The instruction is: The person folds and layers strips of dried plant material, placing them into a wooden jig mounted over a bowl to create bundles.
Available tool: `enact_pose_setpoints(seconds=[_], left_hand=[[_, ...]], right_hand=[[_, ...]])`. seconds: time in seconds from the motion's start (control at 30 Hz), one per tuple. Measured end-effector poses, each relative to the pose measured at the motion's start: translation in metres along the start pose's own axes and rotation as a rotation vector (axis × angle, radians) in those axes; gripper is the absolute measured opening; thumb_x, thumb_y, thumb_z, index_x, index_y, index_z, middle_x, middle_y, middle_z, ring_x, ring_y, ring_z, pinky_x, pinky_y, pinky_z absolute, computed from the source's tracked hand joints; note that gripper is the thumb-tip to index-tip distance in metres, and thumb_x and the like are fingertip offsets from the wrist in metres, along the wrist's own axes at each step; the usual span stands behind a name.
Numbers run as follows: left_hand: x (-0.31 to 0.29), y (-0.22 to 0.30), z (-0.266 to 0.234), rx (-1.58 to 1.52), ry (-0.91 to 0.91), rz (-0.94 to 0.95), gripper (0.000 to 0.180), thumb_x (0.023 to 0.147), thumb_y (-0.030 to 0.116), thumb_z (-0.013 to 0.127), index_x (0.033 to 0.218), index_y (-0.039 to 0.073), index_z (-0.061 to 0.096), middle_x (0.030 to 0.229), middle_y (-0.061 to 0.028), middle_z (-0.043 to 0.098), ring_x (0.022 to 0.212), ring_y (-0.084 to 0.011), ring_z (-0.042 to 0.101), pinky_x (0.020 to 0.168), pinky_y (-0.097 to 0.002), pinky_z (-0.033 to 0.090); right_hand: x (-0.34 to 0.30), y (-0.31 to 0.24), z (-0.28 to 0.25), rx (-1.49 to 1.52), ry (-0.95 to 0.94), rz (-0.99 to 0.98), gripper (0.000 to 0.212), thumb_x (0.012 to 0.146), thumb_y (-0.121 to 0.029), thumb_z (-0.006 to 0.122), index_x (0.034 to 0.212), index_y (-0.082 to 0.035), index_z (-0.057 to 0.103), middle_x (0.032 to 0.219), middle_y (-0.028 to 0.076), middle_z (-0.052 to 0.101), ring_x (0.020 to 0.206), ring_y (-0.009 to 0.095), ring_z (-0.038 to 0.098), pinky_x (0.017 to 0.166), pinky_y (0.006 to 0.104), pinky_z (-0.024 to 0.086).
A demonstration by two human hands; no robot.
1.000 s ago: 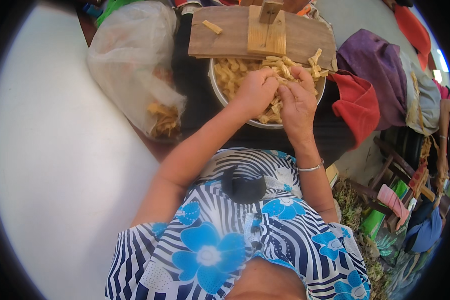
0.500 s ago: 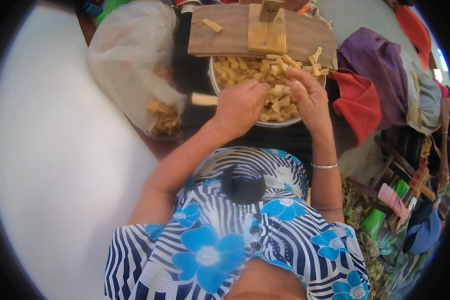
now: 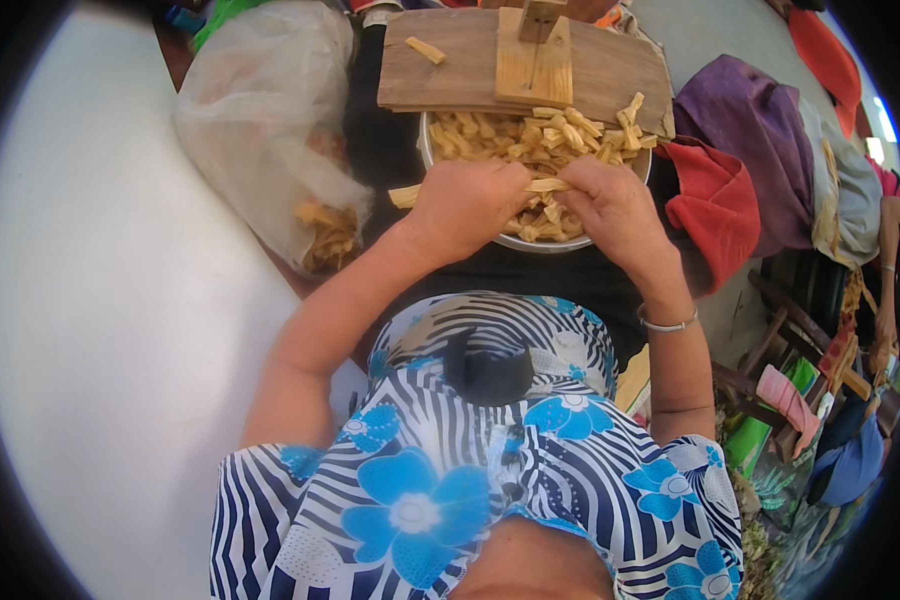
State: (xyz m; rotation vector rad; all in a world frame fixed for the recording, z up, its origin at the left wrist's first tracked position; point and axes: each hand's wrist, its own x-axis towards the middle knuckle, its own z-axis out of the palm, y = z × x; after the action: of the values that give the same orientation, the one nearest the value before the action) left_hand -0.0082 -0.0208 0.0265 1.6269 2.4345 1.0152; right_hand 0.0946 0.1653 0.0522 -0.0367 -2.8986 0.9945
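Note:
Above a round metal bowl (image 3: 510, 243), a pale yellow flat strip (image 3: 547, 185) runs between my two hands. My left hand (image 3: 468, 205) is closed on it in a fist, and a pale end juts out to the left of that hand. The other end is pinched between the thumb and fingers of my right hand (image 3: 615, 208). Short knotted yellowish pieces (image 3: 555, 140) fill the bowl below. Across its far rim lies a brown wooden board (image 3: 440, 85), bearing a lighter wood block (image 3: 513, 75) with an upright post and one loose yellow piece (image 3: 425, 50).
A translucent plastic bag (image 3: 260, 130) holding yellowish strips stands left of the bowl. On the right lie a red cloth (image 3: 712, 205) and a purple cloth (image 3: 745, 150). A pale smooth surface (image 3: 120, 330) spreads at the left. Another person's arm (image 3: 886, 290) shows at the far right.
My right hand has come down and closed on the strip, which is now stretched straight between both hands. My left hand has shifted slightly left.

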Motion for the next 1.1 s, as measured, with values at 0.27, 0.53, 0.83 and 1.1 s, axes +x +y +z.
enact_pose_setpoints(seconds=[0.27,0.53,0.83,1.1], left_hand=[[-0.028,-0.015,-0.014,-1.583,-0.295,-0.907,0.023,0.099,0.026,0.050,0.098,0.005,0.059,0.068,0.0019,0.048,0.061,-0.0126,0.046,0.056,-0.0274,0.040],[-0.019,-0.005,0.018,-2.173,0.100,-0.892,0.024,0.101,0.026,0.045,0.109,0.005,0.051,0.072,-0.0010,0.050,0.075,-0.0179,0.050,0.076,-0.0322,0.046],[-0.034,-0.016,0.028,-0.811,-0.060,-0.548,0.013,0.091,0.015,0.056,0.093,0.002,0.057,0.074,-0.0089,0.059,0.067,-0.0205,0.056,0.065,-0.0337,0.047],[-0.018,0.013,-0.003,0.105,0.052,-0.174,0.009,0.076,0.011,0.063,0.084,0.006,0.062,0.080,-0.0095,0.063,0.078,-0.0278,0.060,0.065,-0.0382,0.048]], right_hand=[[-0.003,-0.010,0.001,-0.200,0.404,-0.151,0.032,0.077,-0.008,0.070,0.108,-0.005,0.065,0.082,0.009,0.064,0.078,0.027,0.061,0.067,0.0373,0.046],[-0.024,-0.043,0.062,0.086,0.159,-0.350,0.035,0.075,0.004,0.068,0.109,-0.006,0.066,0.082,0.008,0.064,0.070,0.025,0.060,0.065,0.0347,0.046],[-0.015,-0.048,0.045,-0.077,0.373,-0.237,0.036,0.069,-0.011,0.075,0.104,-0.016,0.069,0.115,0.008,0.062,0.100,0.032,0.058,0.087,0.0467,0.041],[-0.013,-0.025,0.067,0.458,0.329,0.014,0.025,0.082,-0.008,0.068,0.107,-0.010,0.068,0.098,0.010,0.067,0.101,0.029,0.063,0.087,0.0383,0.047]])
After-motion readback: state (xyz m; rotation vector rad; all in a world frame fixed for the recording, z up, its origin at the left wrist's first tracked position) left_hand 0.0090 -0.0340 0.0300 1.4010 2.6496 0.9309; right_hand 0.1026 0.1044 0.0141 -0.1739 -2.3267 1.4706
